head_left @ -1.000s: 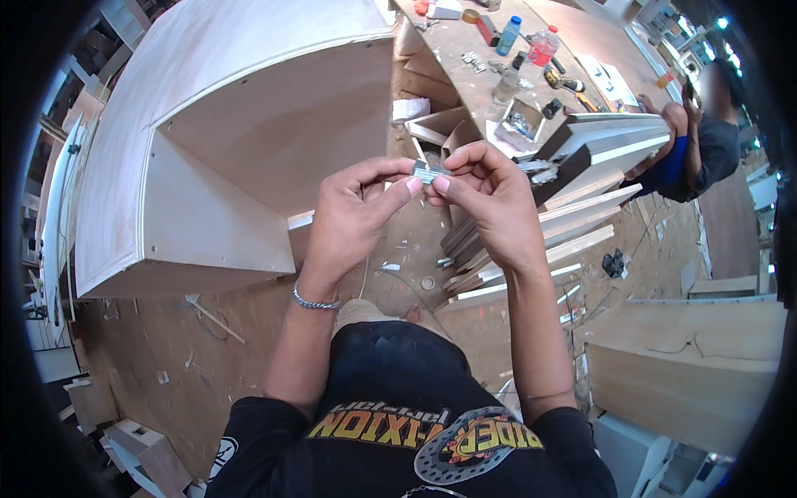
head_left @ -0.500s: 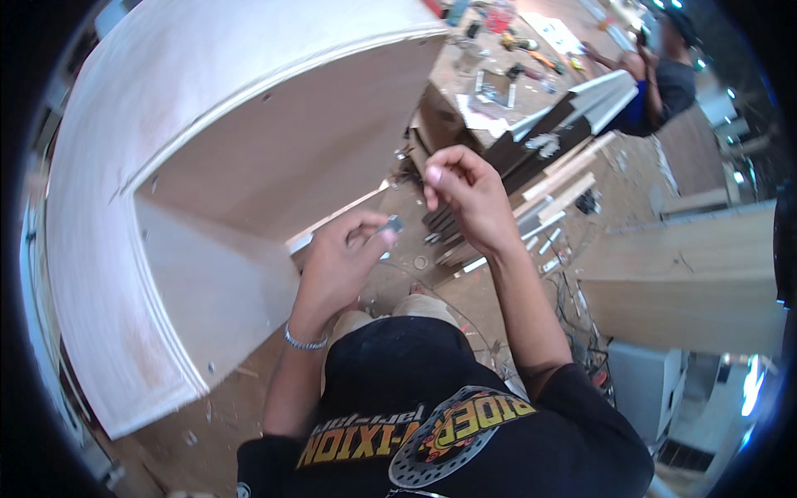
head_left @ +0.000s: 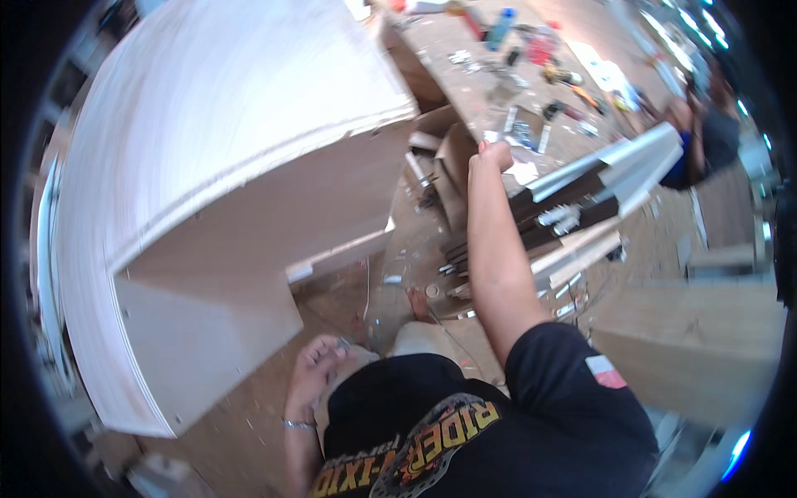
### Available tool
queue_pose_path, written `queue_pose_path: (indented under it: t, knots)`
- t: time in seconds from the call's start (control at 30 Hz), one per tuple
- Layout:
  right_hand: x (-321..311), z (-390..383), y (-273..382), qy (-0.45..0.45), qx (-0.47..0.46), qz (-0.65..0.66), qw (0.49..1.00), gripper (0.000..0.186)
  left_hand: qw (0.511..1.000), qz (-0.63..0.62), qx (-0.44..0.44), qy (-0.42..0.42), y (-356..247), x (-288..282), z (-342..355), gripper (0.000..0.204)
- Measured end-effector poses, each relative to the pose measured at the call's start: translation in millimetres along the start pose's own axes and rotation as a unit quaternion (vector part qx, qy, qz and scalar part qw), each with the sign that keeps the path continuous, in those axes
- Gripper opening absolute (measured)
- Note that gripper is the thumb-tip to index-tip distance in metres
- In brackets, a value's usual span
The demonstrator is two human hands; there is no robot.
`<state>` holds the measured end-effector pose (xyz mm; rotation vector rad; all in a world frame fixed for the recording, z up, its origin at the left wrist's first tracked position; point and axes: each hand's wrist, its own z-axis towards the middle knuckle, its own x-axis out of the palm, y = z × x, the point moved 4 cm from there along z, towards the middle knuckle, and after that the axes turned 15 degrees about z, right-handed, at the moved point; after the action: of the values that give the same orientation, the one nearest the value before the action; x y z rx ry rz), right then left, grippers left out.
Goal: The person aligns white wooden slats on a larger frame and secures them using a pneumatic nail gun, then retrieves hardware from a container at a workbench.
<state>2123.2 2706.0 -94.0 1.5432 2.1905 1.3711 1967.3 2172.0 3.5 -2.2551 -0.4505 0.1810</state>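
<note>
My left hand (head_left: 315,369) is low by my lap, its fingers curled. A small grey piece (head_left: 343,342) shows at its fingertips, too blurred to name more exactly. My right arm stretches forward, and my right hand (head_left: 491,156) is over the near edge of the workbench (head_left: 440,46). It is beside an open tray (head_left: 544,139) of small parts; its fingers are mostly hidden and smeared. On my left stands a large pale wooden cabinet (head_left: 207,108) with an open hollow, its inner panel (head_left: 199,349) dotted with a few small fittings.
Dark and white long profiles (head_left: 581,187) lie stacked at the right of the bench. Drills (head_left: 560,76), a blue bottle (head_left: 501,29) and loose bits cover the bench top. Another person (head_left: 706,124) sits at the far right. A wooden panel (head_left: 689,340) stands at right; scraps litter the floor.
My right hand has gone from in front of me out to the bench. My left hand has dropped toward my lap with the small grey piece. The view has shifted.
</note>
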Motion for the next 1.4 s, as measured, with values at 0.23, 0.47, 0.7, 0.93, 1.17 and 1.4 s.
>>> queue_pose_path:
  t: [0.23,0.47,0.7,0.93,1.17,1.4]
  knots:
    - [-182,-190,-47,0.517,-0.050,-0.229,0.824,0.012,0.973,-0.182,-0.004,-0.143,-10,13,-58,0.018]
    - [-340,-403,-22,0.731,0.357,-0.431,0.390,0.021,0.986,0.011,0.089,-0.142,80,-62,-115,0.017]
    - [-475,-584,-126,0.819,0.232,-0.499,0.167,0.013,0.973,0.058,0.093,-0.204,228,-205,-245,0.023]
    - [-576,-807,-210,0.760,0.400,-0.511,-0.009,0.009,0.960,0.024,0.092,-0.264,322,-365,-386,0.026]
    - [-593,-983,-342,0.805,0.334,-0.490,0.005,0.016,0.884,-0.162,0.240,-0.367,383,-556,-397,0.020]
    - [-610,-1172,-537,0.791,0.449,-0.410,-0.061,0.013,0.859,-0.161,0.163,-0.458,400,-807,-436,0.014]
